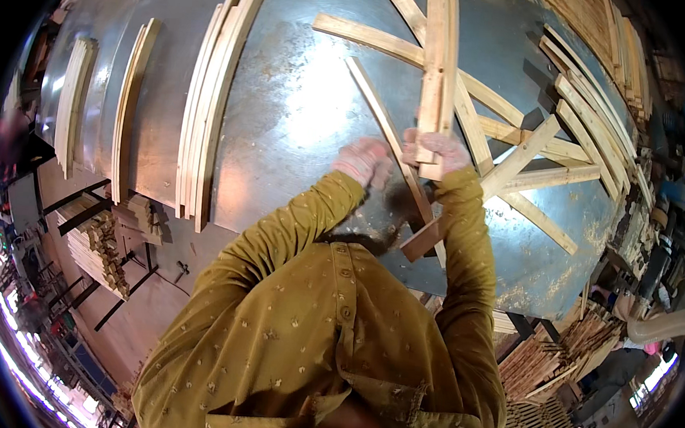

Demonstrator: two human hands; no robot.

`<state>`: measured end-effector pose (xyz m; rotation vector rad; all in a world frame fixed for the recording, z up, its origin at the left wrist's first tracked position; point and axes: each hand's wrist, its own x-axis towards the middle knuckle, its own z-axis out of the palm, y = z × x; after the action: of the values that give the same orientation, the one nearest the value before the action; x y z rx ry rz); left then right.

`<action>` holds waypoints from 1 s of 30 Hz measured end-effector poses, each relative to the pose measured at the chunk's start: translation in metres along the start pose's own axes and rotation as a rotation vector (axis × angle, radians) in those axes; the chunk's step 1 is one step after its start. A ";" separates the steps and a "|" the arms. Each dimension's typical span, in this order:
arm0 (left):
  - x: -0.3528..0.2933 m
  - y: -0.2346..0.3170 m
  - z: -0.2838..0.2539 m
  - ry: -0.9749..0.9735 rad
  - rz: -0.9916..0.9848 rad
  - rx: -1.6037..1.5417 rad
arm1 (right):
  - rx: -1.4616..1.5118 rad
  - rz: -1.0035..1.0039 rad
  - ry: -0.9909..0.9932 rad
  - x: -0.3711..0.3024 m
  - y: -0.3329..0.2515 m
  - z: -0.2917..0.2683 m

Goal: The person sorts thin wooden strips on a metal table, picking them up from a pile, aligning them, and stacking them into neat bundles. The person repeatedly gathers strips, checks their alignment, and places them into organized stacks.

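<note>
A: Right hand (439, 151)?
B: Closed round a bundle of wooden slats (438, 71), held upright near the metal tabletop's (286, 108) near edge.
A: Left hand (364, 161)?
B: Curled, just beside the right, touching a thin slat (386, 134); grip unclear.
A: Elsewhere?
B: Loose crossed slats (534, 159) toward the right edge; sorted stacks (208, 104) along the left side.
</note>
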<state>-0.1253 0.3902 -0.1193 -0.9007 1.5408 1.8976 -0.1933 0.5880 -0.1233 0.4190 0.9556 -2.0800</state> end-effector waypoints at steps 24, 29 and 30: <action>-0.090 0.003 -0.131 -0.115 0.360 -0.399 | -2.042 0.079 0.174 -0.056 -0.018 0.080; -0.105 -0.012 -0.118 -0.328 0.345 -0.495 | -2.245 -0.331 0.684 0.067 -0.114 -0.030; -0.112 -0.007 -0.108 -0.299 0.324 -0.525 | -2.211 -0.222 0.581 0.079 -0.122 -0.047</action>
<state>-0.0307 0.2866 -0.0509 -0.5462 1.0725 2.6044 -0.3387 0.6311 -0.1404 -0.3561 2.8218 -0.0056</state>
